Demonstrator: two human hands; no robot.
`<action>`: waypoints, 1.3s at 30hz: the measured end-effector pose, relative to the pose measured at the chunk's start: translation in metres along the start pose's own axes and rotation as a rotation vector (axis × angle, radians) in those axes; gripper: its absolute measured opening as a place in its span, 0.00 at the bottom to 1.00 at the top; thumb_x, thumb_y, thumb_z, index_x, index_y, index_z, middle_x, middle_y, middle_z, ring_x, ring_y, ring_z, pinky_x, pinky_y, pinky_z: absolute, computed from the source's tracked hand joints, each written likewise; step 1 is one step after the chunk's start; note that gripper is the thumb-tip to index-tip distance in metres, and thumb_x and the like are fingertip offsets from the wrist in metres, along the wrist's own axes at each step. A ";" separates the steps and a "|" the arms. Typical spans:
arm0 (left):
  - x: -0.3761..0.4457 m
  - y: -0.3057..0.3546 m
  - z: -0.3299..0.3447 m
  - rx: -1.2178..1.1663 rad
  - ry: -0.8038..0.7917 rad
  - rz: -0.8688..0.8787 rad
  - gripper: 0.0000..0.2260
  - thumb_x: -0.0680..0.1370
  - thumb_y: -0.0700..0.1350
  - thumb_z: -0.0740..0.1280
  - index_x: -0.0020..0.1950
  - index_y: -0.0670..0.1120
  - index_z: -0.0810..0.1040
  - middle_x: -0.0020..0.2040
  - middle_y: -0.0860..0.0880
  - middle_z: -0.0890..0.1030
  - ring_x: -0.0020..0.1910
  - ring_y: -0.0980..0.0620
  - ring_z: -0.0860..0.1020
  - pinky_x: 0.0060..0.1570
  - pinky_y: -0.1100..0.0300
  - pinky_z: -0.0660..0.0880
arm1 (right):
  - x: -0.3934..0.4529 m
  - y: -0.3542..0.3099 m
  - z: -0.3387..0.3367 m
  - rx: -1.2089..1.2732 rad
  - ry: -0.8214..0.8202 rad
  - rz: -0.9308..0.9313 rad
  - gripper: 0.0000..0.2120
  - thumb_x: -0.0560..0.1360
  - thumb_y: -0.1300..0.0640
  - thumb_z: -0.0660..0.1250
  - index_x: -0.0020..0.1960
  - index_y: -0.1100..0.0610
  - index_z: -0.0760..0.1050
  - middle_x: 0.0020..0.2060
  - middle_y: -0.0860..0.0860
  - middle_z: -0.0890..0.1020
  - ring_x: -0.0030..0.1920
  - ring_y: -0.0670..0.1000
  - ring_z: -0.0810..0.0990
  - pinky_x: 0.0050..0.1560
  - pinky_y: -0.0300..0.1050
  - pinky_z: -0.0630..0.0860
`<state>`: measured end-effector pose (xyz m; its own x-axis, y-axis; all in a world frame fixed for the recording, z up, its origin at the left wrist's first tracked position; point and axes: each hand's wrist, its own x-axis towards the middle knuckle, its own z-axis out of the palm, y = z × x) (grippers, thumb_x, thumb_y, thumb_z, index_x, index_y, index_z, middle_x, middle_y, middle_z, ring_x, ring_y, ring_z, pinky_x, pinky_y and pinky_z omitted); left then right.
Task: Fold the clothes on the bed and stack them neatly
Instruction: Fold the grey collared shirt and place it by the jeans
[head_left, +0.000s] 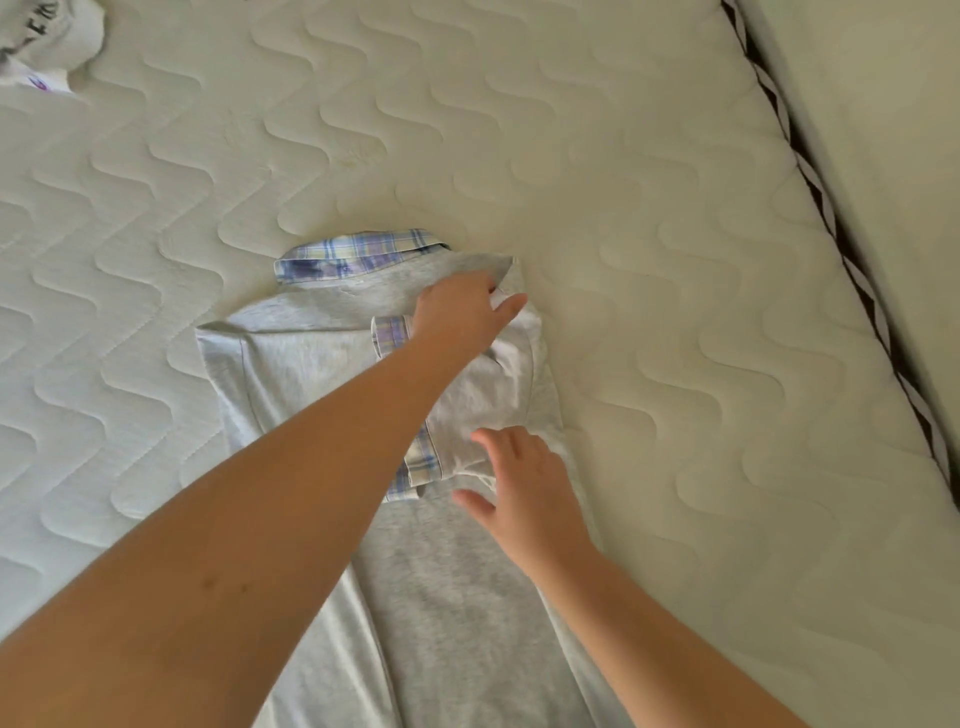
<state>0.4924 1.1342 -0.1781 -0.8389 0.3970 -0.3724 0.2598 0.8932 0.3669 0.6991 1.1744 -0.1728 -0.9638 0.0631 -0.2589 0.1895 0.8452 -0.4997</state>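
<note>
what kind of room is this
Most likely a bedroom: a bare quilted mattress with striped edge piping fills the view, and a grey shirt with a plaid collar lies spread on it for folding.

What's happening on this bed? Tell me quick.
A person is folding a grey shirt with a plaid collar on a quilted mattress. The right side and its plaid-cuffed sleeve are already folded in over the body; the left side lies unfolded. The left hand reaches across and pinches the fabric near the shoulder, while the right hand rests flat with spread fingers on the folded part lower down. Another white garment lies crumpled at the far left corner, not yet folded.
</note>
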 end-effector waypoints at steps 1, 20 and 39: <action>0.006 0.004 0.002 -0.032 -0.049 -0.026 0.24 0.78 0.65 0.61 0.64 0.49 0.75 0.54 0.51 0.81 0.54 0.50 0.78 0.59 0.50 0.73 | -0.002 -0.002 0.006 -0.075 -0.041 -0.028 0.28 0.71 0.43 0.72 0.67 0.51 0.70 0.55 0.49 0.75 0.53 0.51 0.75 0.54 0.45 0.71; -0.001 -0.043 -0.008 0.073 -0.077 -0.070 0.23 0.75 0.70 0.61 0.51 0.51 0.74 0.41 0.55 0.78 0.43 0.52 0.75 0.53 0.54 0.67 | 0.012 -0.022 0.041 -0.160 0.287 -0.145 0.13 0.69 0.52 0.73 0.52 0.52 0.76 0.47 0.49 0.77 0.46 0.52 0.76 0.48 0.48 0.71; -0.009 -0.064 -0.045 0.312 -0.216 0.008 0.21 0.78 0.67 0.60 0.46 0.49 0.73 0.38 0.51 0.74 0.43 0.48 0.74 0.45 0.52 0.70 | 0.027 -0.044 0.041 -0.029 0.300 -0.178 0.08 0.72 0.58 0.69 0.52 0.54 0.80 0.40 0.48 0.81 0.42 0.53 0.80 0.42 0.47 0.75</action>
<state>0.4620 1.0640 -0.1599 -0.7249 0.4100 -0.5536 0.4273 0.8979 0.1056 0.6725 1.1175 -0.1919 -0.9942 0.0633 0.0870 0.0126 0.8715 -0.4902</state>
